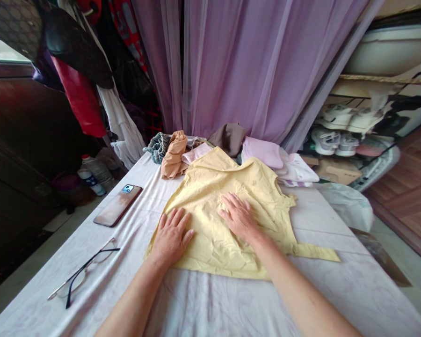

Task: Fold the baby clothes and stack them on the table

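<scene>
A wrinkled yellow sleeveless garment lies spread on the cloth-covered table, a strap-like strip of it reaching out to the right. Flat on its left edge rests my left hand, fingers spread. My right hand lies palm down near the garment's middle, fingers stretched out. Neither hand grips the fabric. Beyond its far edge sit an orange-tan cloth, a dark grey-brown cloth and a folded lilac cloth.
Left on the table are a phone and eyeglasses. A purple curtain hangs behind. To the right stands a rack with sneakers; a white plastic bag is beside the table. Bags and clothes hang at left.
</scene>
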Available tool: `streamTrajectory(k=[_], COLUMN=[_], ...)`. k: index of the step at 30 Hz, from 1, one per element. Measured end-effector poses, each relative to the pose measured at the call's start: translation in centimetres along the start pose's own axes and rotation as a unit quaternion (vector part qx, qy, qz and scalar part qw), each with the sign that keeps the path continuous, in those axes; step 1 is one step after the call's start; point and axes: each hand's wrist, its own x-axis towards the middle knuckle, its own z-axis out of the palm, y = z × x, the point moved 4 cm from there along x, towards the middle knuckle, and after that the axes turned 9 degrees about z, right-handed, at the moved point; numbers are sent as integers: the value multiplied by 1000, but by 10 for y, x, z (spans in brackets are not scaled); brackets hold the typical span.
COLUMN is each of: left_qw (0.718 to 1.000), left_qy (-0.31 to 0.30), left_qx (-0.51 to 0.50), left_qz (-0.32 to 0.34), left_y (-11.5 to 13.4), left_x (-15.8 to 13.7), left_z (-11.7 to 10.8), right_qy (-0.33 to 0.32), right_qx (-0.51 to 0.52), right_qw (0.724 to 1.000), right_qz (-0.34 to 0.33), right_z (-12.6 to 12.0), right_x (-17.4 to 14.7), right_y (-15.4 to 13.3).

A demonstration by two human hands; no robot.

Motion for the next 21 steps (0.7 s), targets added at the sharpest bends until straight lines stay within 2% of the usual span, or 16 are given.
streamTrajectory(k=[5,11,15,17,21], left_qw=[1000,1000,998,996,986], left_qy=[-3,12,32,32,27], left_qx=[-1,-9,-48,-70,-47], left_qz=[-7,-11,-8,-40,-158], left_y=[-1,-2,-13,-28,-66], left_x=[2,3,10,19,49], left_z=[1,0,-10,-20,-41], right_qy=[45,16,13,17,29], right_qx=[26,-10,-13,-6,9], right_qw=[999,1000,1000,1000,1000], right_qz=[6,-13,-8,-7,-3], right_z=[1,4,4,4,3], right_x=[-38,-59,-62,-61,-60], right_y=[20,29,27,27,27])
